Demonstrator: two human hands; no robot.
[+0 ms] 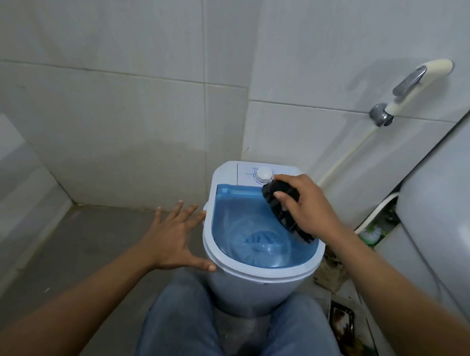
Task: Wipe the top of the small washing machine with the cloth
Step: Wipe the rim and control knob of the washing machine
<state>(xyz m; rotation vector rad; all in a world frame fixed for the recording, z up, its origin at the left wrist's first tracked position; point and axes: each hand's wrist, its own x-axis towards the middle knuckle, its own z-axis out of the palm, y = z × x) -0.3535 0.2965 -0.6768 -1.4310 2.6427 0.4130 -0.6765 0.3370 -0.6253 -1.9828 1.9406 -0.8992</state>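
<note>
A small white washing machine point(226, 279) stands on the floor between my knees, with a translucent blue lid point(246, 220) on top and a white dial point(264, 174) on its back panel. My right hand point(306, 204) grips a black cloth point(282, 205) pressed on the right part of the lid, just below the dial. My left hand point(174, 233) is spread with fingers apart at the machine's left rim, thumb touching the white edge.
Grey tiled walls meet in a corner behind the machine. A cream bidet sprayer point(412, 91) hangs on the right wall with its hose running down. A white toilet tank point(443, 210) stands at right. Dirty clutter point(340, 326) lies on the floor beside the machine.
</note>
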